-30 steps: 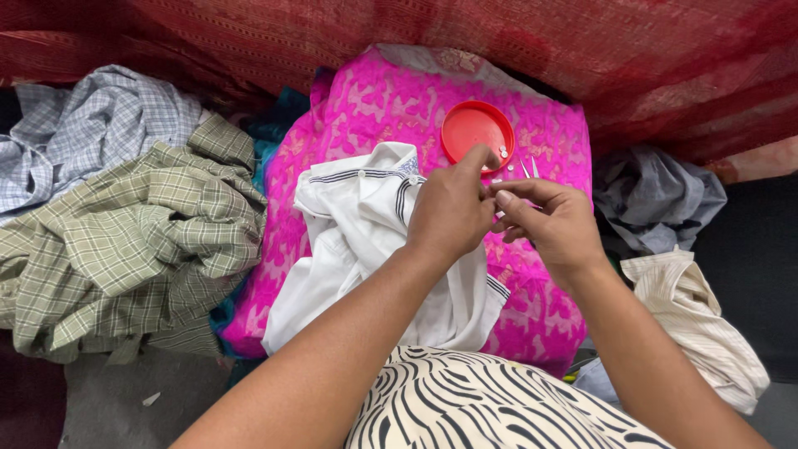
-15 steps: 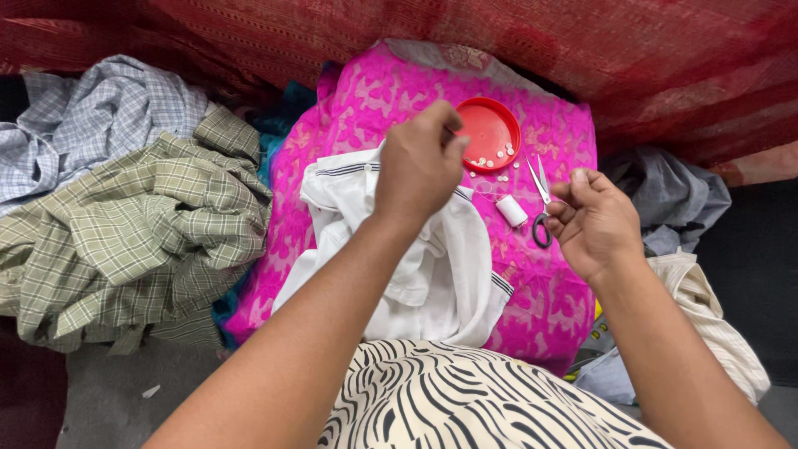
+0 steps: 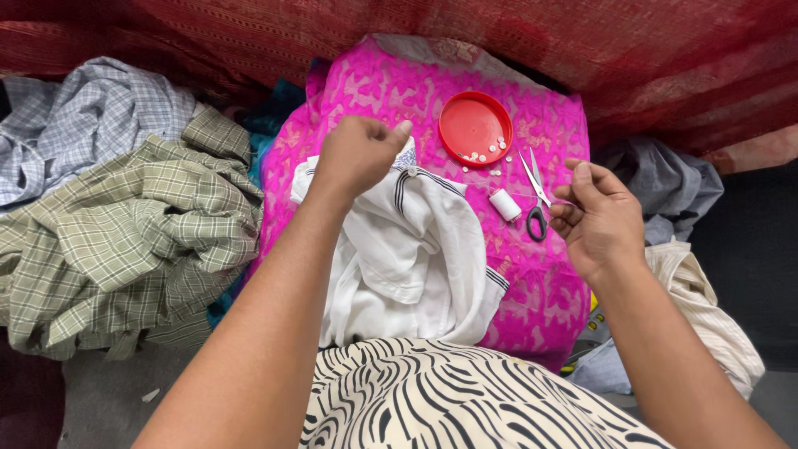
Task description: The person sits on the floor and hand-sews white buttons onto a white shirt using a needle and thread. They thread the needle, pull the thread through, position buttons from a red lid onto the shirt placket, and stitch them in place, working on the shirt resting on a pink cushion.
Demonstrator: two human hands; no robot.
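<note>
1. Left hand: raised over the collar end of the white shirt, fingers curled into a loose fist, thumb tip pressed against the forefinger as in a pinch. What it grips is too small to make out; whether it touches the cloth cannot be told.
2. Right hand: held at the right edge of the pink cloth, just beside the scissors, fingers bent inward and half closed, thumb up. A fine pale thread appears to run from it toward the spool; the grip itself is not clear.
3. White shirt: crumpled, with dark stripes at collar and hem, lying on the pink cloth in front of the person, its lower part reaching the zebra-print garment.
4. Pink cloth: patterned, spread flat, bearing the shirt, lid, spool and scissors.
5. Red lid: round, shallow, upturned, at the far end of the pink cloth, holding several small white buttons; a few more lie just outside its rim.
6. Spool: white thread, lying on its side between the shirt and the scissors.
7. Scissors: metal blades, black handles, closed, flat on the pink cloth.
8. Zebra-print garment: black and cream, on the person's lap.
9. Checked shirts: green and blue-grey, heaped at left.
10. Grey and striped garments: piled at right.
11. Red fabric: draped across the far side.
</note>
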